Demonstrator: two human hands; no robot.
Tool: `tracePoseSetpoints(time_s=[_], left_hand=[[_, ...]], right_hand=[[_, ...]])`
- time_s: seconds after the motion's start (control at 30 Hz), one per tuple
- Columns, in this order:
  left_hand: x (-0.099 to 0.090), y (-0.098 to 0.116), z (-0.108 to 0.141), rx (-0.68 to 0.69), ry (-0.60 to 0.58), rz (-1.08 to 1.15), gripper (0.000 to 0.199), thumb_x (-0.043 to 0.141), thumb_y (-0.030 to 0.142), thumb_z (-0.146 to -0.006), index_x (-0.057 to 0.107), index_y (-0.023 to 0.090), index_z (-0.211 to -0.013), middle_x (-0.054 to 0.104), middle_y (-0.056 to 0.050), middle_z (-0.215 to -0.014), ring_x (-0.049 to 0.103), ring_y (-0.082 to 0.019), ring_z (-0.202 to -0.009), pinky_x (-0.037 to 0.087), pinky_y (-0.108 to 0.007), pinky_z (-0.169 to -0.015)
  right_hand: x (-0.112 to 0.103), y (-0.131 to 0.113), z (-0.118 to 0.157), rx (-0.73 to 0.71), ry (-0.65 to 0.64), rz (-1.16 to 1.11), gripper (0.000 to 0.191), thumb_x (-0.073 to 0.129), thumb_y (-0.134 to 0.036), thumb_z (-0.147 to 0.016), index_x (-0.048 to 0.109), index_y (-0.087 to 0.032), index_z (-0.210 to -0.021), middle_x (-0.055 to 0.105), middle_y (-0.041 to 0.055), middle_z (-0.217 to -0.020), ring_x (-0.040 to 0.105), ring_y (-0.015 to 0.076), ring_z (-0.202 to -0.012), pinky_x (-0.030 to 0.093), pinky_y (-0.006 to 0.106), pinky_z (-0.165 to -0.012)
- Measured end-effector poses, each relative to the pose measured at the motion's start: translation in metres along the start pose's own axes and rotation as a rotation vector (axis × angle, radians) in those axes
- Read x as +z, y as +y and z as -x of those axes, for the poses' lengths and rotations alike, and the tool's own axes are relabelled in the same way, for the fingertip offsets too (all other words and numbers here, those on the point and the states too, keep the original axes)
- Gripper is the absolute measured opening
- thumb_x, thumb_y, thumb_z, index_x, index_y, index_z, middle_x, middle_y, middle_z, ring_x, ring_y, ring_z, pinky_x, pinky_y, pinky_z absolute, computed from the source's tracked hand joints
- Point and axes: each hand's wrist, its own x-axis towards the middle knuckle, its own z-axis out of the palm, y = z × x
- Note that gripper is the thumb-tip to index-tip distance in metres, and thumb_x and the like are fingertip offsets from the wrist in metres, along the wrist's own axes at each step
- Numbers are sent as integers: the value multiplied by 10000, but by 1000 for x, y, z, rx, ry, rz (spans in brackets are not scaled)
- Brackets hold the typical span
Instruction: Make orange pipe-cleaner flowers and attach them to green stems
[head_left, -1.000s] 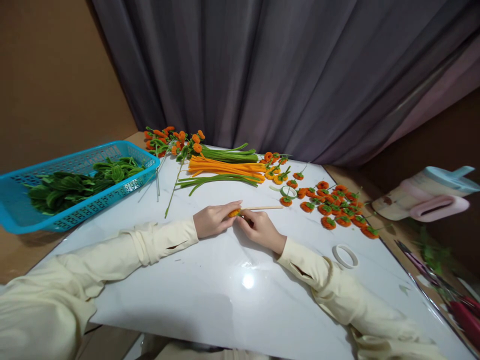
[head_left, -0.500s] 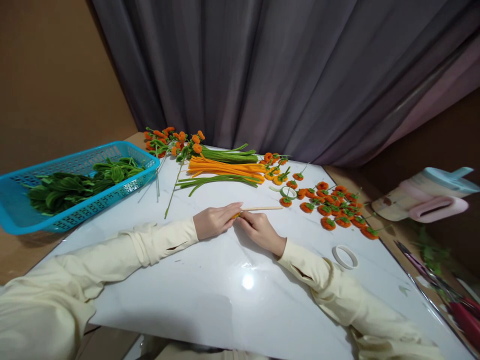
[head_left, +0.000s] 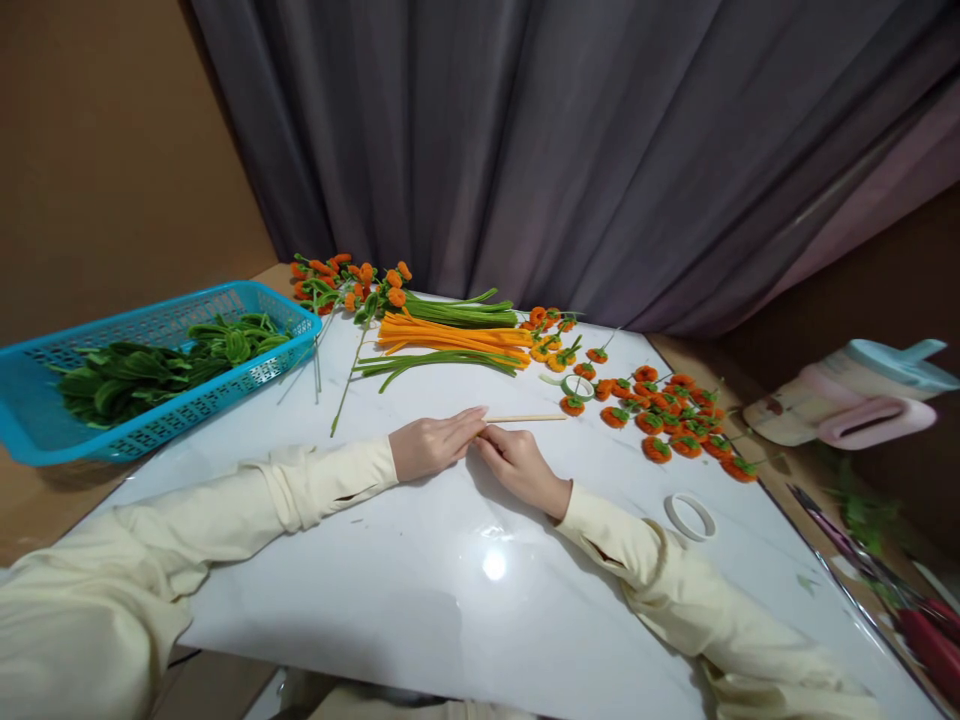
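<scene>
A thin pale wooden stick points rightward out of my two hands, just above the white tabletop. My left hand is closed on its left end, fingers lying together over it. Beside it my right hand is curled, thumb and forefinger pinching the stick where the fingertips meet. Whatever else lies between the fingers is hidden. Behind the hands lie bundles of orange pipe cleaners and green pipe cleaners. Near the stick's tip sits an orange pipe-cleaner flower with a green top.
On the left stands a blue basket with green fuzzy leaves. More orange flowers cluster at right, near a green tape roll and a white ring. A tumbler and pliers are at the right edge.
A small yellow-orange bit that showed between my fingertips is now covered by them. The hands and stick stay in nearly the same place.
</scene>
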Motion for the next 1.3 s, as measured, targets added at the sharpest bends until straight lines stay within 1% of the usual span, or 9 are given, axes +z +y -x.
tracePoseSetpoints(time_s=[0.1, 0.17, 0.27, 0.37, 0.5, 0.73, 0.93, 1.17, 1.3], left_hand=[[0, 1, 0, -60, -31, 85, 366, 367, 114, -886, 444, 68, -1242, 556, -183, -1239, 527, -190, -1161, 466, -263, -961], [-1, 3, -2, -186, -61, 204, 339, 397, 148, -878, 491, 94, -1200, 591, -157, -1204, 583, -191, -1094, 488, -260, -928], [-2, 2, -6, -544, -77, 495, 301, 496, 230, -835, 550, 129, -1114, 672, -106, -1049, 665, -185, -915, 528, -265, -848], [-5, -6, -13, -914, -36, 950, 311, 602, 290, -767, 570, 115, -1022, 691, -108, -949, 672, -198, -859, 536, -303, -813], [-10, -19, -18, -1197, -21, 1510, 390, 696, 285, -694, 563, 97, -1009, 693, -137, -921, 668, -215, -877, 528, -331, -814], [-13, -23, -18, -1234, -59, 1751, 267, 620, 150, -729, 609, 81, -987, 680, -150, -984, 658, -198, -911, 521, -310, -840], [-13, -22, -18, -1198, -71, 1792, 284, 609, 122, -722, 632, 57, -998, 690, -149, -950, 662, -200, -894, 510, -299, -858], [-9, -23, -18, -1366, -29, 1986, 229, 545, 174, -786, 650, 65, -959, 675, -154, -1007, 646, -210, -954, 498, -302, -898], [-10, -19, -18, -1341, -35, 1924, 202, 557, 155, -815, 639, 70, -978, 672, -151, -994, 649, -183, -941, 504, -255, -877]], right_hand=[[0, -2, -1, 19, 2, -9, 198, 389, -198, -855, 522, -171, -711, 557, 3, -585, 473, 112, -512, 351, 216, -554], [0, -4, -2, 39, 19, -12, 200, 397, -206, -844, 524, -170, -695, 549, 0, -570, 471, 110, -505, 346, 215, -546], [-1, -10, -4, 84, 81, -8, 179, 436, -230, -815, 524, -168, -673, 508, -18, -514, 437, 100, -457, 320, 211, -502], [-4, -12, -4, 96, 147, -17, 139, 461, -253, -799, 524, -168, -710, 471, -42, -472, 410, 89, -418, 319, 203, -482], [-6, -9, -3, 66, 203, -29, 109, 467, -256, -808, 519, -169, -850, 489, -48, -520, 431, 89, -442, 342, 198, -487], [-4, -4, -1, -16, 255, 56, 265, 461, -274, -866, 564, -149, -1075, 606, 15, -697, 464, 86, -485, 385, 208, -523], [1, 2, 0, -75, 209, 107, 330, 467, -266, -876, 600, -111, -1135, 572, -5, -570, 484, 96, -477, 384, 204, -524], [3, 7, 0, -62, 173, 152, 350, 437, -283, -894, 589, -138, -1175, 614, -1, -573, 478, 90, -441, 372, 194, -508], [2, 5, -1, -12, 195, 123, 342, 470, -302, -888, 572, -143, -1173, 618, -2, -606, 502, 95, -459, 382, 198, -498]])
